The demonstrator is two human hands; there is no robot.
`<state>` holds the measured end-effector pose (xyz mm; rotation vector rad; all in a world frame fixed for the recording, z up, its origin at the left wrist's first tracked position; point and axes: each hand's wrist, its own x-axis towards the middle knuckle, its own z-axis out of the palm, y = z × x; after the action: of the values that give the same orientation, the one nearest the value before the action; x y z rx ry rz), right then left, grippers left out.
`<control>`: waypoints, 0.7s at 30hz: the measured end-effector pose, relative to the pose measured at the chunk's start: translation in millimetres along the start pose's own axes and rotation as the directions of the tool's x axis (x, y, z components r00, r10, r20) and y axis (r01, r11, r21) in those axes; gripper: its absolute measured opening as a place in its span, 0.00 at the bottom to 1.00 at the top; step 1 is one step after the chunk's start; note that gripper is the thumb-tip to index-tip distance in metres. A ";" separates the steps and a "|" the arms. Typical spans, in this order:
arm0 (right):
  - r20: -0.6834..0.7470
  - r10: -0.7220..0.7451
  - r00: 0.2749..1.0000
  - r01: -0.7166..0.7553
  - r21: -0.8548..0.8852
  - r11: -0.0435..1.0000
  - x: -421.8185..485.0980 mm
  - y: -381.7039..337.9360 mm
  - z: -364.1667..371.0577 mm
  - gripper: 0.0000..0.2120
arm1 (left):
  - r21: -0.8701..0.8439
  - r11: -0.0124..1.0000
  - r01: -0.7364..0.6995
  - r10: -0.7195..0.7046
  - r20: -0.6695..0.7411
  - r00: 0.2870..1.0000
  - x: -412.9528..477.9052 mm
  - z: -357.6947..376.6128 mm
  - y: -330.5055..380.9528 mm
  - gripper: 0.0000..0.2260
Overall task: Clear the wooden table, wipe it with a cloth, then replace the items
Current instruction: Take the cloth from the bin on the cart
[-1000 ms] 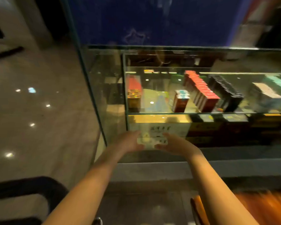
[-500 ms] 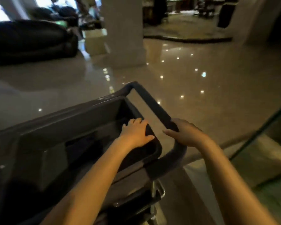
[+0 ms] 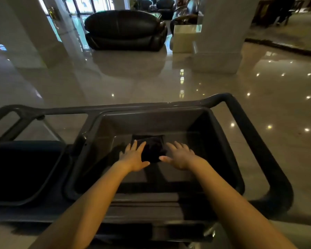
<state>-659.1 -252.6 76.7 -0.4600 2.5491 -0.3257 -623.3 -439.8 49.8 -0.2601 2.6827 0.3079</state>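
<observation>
cart: dark grey service cart [image 3: 258, 141] w/ a looped handle, sitting on a glossy tiled floor [image 3: 151, 83] that's reflecting ceiling lights
bin: deep grey tub [image 3: 151, 121] taking up the cart's right part; darker compartment [image 3: 23, 169] sitting to its left
dark thing: flat dark folded item [image 3: 152, 148] lying at the tub's bottom, can't tell what it is exactly
left hand: left hand [image 3: 135, 159] reaching into the tub, fingers spread, hovering at the item's left edge
right hand: right hand [image 3: 180, 157] doing the same on the item's right side, palm down, fingers splayed
bkgd: black leather sofa [image 3: 124, 29] sitting btwn pale pillars [image 3: 221, 33]
</observation>
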 end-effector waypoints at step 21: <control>0.012 -0.070 0.997 0.071 -0.173 0.982 177.7 -16.4 67.9 0.39 | 0.049 0.988 -0.143 0.139 0.082 0.987 144.2 49.9 -60.9 0.37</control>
<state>-761.6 -345.1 -55.2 -0.6160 2.5704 -0.1276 -718.5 -504.7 -67.3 -0.0400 2.6324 0.2813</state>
